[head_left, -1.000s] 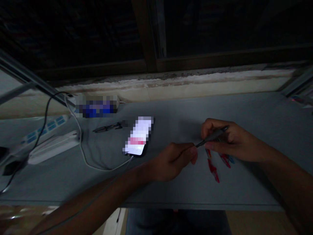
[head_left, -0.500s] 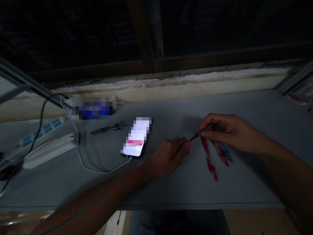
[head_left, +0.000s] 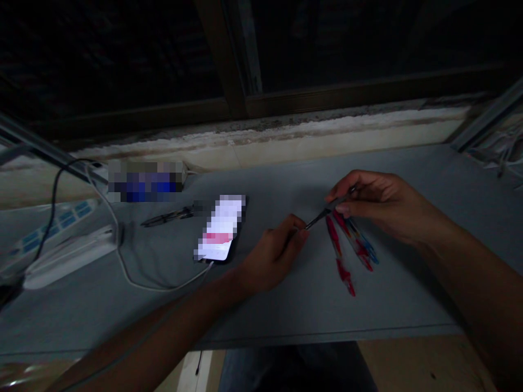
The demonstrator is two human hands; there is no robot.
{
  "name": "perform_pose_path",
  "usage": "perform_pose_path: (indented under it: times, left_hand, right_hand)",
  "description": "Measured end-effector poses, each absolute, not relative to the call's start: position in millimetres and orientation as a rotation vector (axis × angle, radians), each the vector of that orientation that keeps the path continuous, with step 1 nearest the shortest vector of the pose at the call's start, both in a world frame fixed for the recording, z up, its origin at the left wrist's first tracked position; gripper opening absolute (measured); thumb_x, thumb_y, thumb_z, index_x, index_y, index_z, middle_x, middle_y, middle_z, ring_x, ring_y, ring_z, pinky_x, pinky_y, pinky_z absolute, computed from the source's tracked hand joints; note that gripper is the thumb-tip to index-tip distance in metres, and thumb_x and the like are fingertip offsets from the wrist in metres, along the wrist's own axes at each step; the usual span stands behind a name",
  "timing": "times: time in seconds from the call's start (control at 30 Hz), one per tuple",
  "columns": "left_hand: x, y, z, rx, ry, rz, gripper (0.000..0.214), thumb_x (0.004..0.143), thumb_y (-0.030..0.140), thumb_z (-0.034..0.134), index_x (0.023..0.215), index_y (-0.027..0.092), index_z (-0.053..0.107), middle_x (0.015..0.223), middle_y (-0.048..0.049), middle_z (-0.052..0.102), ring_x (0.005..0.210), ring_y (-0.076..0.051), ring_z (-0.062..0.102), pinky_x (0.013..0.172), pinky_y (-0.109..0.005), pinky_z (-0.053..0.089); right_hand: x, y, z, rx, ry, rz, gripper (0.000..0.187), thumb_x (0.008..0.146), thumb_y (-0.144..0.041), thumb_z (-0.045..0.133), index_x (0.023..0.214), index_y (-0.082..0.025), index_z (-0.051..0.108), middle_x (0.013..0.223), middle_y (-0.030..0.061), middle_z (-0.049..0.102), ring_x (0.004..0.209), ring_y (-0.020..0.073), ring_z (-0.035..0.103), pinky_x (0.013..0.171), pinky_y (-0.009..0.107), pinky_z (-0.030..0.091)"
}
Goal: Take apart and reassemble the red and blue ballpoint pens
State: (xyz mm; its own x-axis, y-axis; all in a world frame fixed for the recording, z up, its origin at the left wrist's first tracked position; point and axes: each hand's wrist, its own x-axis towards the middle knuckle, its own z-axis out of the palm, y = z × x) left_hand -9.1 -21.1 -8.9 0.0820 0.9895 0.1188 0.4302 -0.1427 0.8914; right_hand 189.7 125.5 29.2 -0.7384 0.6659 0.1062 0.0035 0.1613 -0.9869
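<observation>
My right hand (head_left: 378,204) pinches a dark grey pen (head_left: 333,208) between thumb and fingers, above a loose group of red and blue pens (head_left: 347,247) lying on the grey tabletop (head_left: 408,294). My left hand (head_left: 273,256) is curled, and its fingertips close on the pen's thin black tip. The hands are joined only through that pen. The left hand is near a smartphone (head_left: 220,228) with a lit, blurred screen, and the two do not touch.
A white cable (head_left: 159,287) runs from the phone to the left, past several power strips (head_left: 69,256). Black pliers (head_left: 171,216) and a blurred blue-and-white box (head_left: 143,182) lie farther back. Behind the table are a window sill and a dark frame.
The whole view has slid left and tilted. My right hand has lifted clear of the red and blue pens, which now show more fully. The grey pen stays between both hands.
</observation>
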Motion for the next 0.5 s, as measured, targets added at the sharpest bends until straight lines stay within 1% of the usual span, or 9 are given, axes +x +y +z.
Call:
perform_pose_path:
  times: [0.07,0.17,0.27,0.5]
  left_hand:
    - [-9,-20,-10,1.669,1.414,1.022,0.026,0.108,0.039,0.041,0.097,0.018,0.053,0.069,0.0061,0.046,0.058,-0.010,0.044,0.056,-0.024,0.034]
    - [-10,-20,-12,1.650,1.400,1.001,0.027,0.108,0.039,0.040,0.095,0.018,0.051,0.071,0.0049,0.049,0.061,-0.010,0.046,0.059,-0.026,0.036]
    - [-12,-20,-15,1.628,1.404,0.991,0.027,0.109,0.039,0.039,0.094,0.019,0.049,0.071,0.0053,0.049,0.061,-0.011,0.045,0.059,-0.026,0.036]
    - [-14,-20,-20,1.624,1.424,0.977,0.028,0.109,0.041,0.039,0.096,0.019,0.050,0.068,0.0064,0.047,0.059,-0.010,0.043,0.056,-0.026,0.034]
  right_hand:
    - [189,126,29,-0.645,-1.851,1.618,0.028,0.076,-0.030,0.086,0.097,-0.021,0.071,0.101,0.0052,0.075,0.073,0.0128,0.063,0.066,0.026,0.054]
    - [187,127,29,-0.653,-1.776,1.559,0.030,0.076,-0.028,0.086,0.100,-0.021,0.070,0.099,0.0049,0.075,0.074,0.0127,0.063,0.068,0.027,0.054]
    - [185,127,30,-0.658,-1.728,1.515,0.032,0.076,-0.028,0.084,0.102,-0.021,0.068,0.098,0.0042,0.073,0.073,0.0128,0.063,0.071,0.028,0.056]
    - [183,128,32,-0.637,-1.691,1.513,0.030,0.078,-0.024,0.082,0.103,-0.020,0.066,0.096,0.0033,0.073,0.072,0.0119,0.064,0.070,0.028,0.056]
